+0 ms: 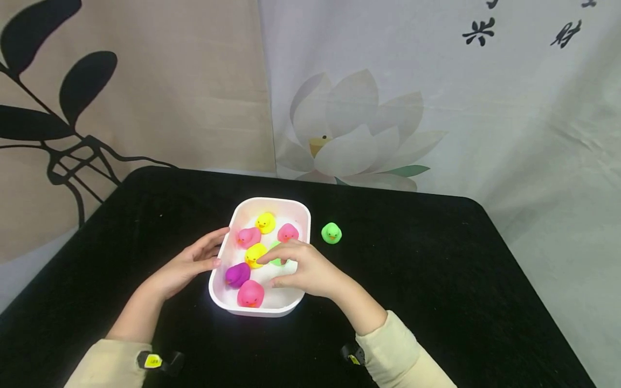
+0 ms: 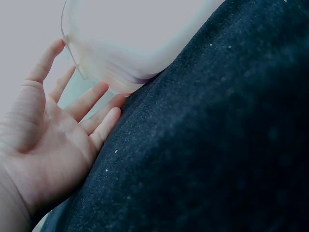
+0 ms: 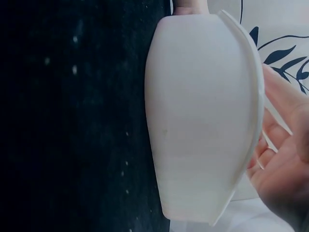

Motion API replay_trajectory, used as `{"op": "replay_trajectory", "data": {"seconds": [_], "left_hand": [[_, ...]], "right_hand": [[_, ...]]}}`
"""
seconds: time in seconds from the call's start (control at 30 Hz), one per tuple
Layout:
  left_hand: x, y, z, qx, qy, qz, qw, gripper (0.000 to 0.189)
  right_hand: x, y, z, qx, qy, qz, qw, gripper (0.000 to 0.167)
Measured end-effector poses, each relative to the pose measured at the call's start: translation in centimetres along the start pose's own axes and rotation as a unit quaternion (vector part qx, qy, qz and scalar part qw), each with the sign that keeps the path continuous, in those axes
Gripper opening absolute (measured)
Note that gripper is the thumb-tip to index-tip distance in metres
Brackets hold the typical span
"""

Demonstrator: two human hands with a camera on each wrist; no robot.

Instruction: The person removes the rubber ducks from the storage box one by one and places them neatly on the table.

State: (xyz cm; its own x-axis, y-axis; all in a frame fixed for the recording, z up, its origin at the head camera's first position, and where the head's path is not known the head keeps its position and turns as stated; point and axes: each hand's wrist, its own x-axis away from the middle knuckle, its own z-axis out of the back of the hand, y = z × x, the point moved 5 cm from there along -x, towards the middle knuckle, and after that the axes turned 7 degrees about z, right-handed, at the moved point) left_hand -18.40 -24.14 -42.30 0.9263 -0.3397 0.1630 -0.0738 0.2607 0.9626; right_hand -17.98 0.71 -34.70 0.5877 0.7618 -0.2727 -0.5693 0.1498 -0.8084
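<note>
A white plastic tray point(image 1: 262, 311) holds several small rubber ducks. At its left rim my left hand point(image 1: 186, 264) touches the edge, its fingers extended and spread in the left wrist view. My right hand point(image 1: 310, 269) hovers over the tray's right side, thumb and forefinger apart with nothing visible between them. Partly hidden under its fingers lies a green duck point(image 1: 275, 261); a yellow duck point(image 1: 254, 255) is just left of the fingertips. Near the front sit a purple duck point(image 1: 237, 275) and a pink duck point(image 1: 250, 294). Outside, right of the tray, stands another green duck point(image 1: 332, 233).
Farther back in the tray are a yellow duck point(image 1: 265, 222) and two pink ones, the left pink duck point(image 1: 249, 237) and the right pink duck point(image 1: 288, 232). Black cloth covers the table point(image 1: 412, 258). A printed curtain point(image 1: 368, 48) hangs behind it.
</note>
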Motion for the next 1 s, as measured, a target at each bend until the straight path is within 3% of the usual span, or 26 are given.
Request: {"op": "replay_trajectory", "data": {"seconds": [0.37, 0.6, 1.0], "left_hand": [[-0.1, -0.2, 0.0, 0.001, -0.005, -0.008, 1.0, 0.071], [-0.1, -0.2, 0.0, 0.002, -0.008, -0.012, 0.9999, 0.071], [0.0, 0.0, 0.0, -0.006, -0.006, -0.015, 0.9998, 0.071]], "right_hand": [[-0.9, 0.2, -2.0, 0.043, -0.065, 0.021, 0.9968, 0.041], [-1.2, 0.3, -2.9, 0.085, -0.097, -0.005, 0.9917, 0.04], [-1.5, 0.6, -3.8, 0.169, -0.116, -0.029, 0.9784, 0.035]]}}
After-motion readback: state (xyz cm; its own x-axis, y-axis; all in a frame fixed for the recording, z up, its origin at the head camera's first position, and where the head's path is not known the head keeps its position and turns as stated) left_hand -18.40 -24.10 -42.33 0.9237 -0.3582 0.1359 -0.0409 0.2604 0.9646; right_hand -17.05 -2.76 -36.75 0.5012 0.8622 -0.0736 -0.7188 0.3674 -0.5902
